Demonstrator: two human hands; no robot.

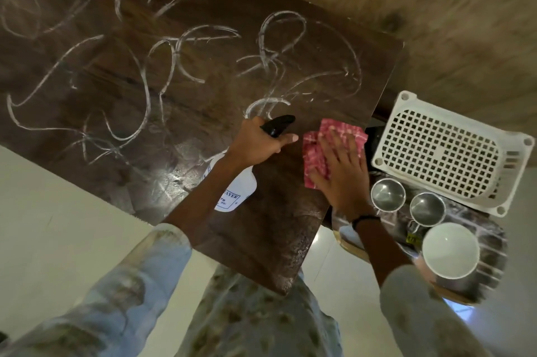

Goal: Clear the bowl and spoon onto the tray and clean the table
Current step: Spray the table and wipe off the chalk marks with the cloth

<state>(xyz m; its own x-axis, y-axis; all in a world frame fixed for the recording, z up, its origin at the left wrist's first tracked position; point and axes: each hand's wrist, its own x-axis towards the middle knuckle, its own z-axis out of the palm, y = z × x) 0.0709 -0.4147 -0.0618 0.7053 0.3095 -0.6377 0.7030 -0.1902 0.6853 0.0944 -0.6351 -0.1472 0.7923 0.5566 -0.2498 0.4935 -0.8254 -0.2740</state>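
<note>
Table [122, 89]: dark wood top, white scribble loops across most of it, thickest from 9 to 12 o'clock of the hands.

Left hand [255, 143] clenched round the black trigger head of a spray bottle [235, 191]; nozzle aims toward 1 o'clock, white body trails back toward 7.

Right hand [338, 167] lies flat, fingers straight and spread, pressing a red checked cloth [315, 147] onto the top near the table's right edge. Nothing gripped, just pushing.

Key relation: the marks lie at 10–11 o'clock from the cloth, well apart from it, so my read is the wipe has to travel that way. The right hand is already on the cloth, hence the one to sweep.

White slotted tray [444, 150] at 3 o'clock, off the table. Bowl [450, 250] at 5 o'clock beside two steel cups [388, 193]. It isn't in that tray. Spoon not visible.
</note>
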